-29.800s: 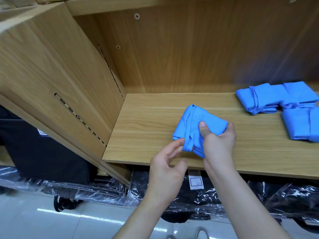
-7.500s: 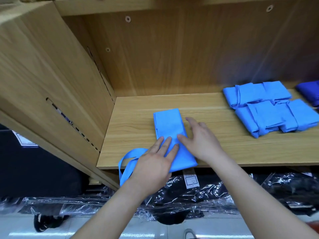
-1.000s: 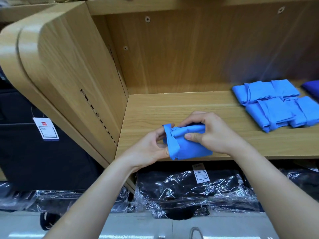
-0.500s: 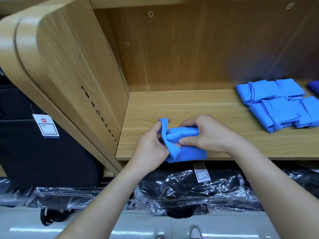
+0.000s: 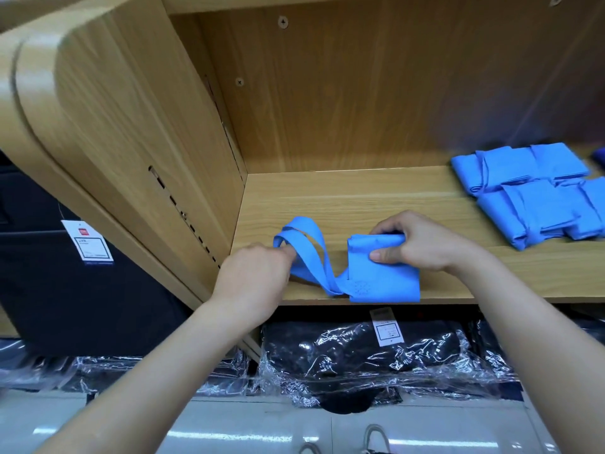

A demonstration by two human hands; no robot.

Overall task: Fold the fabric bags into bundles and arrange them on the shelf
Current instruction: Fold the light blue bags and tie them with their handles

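**Q:** What is the setting?
**A:** A wooden shelf (image 5: 376, 198), closed at nine o'clock by a curved side panel (image 5: 147, 126). Plastic-wrapped dark goods (image 5: 360, 355) lie on the level below, at six o'clock.

**Q:** What already sits on the board?
**A:** A group of finished blue bundles (image 5: 537, 194) at three o'clock, laid touching one another. They are kept to that side, presumably so that the middle of the board serves as a working surface.

**Q:** Where is the bag being worked?
**A:** The blue fabric bag (image 5: 383, 276) lies at the shelf's front edge, near the centre of the view. It is folded to a compact rectangle, and its near edge reaches the lip.

**Q:** How do the hands hold it, and why?
**A:** The right hand (image 5: 425, 244), at one o'clock of the bag, pinches the folded far edge between thumb and curled fingers, probably to stop the layers springing open. The left hand (image 5: 255, 276), at nine o'clock, closes around the straps (image 5: 307, 253). They are drawn out as a loop toward ten o'clock, likely so that they can be wound round the body as a tie.

**Q:** What remains?
**A:** By this judgement, the wrap, then placement beside the others.
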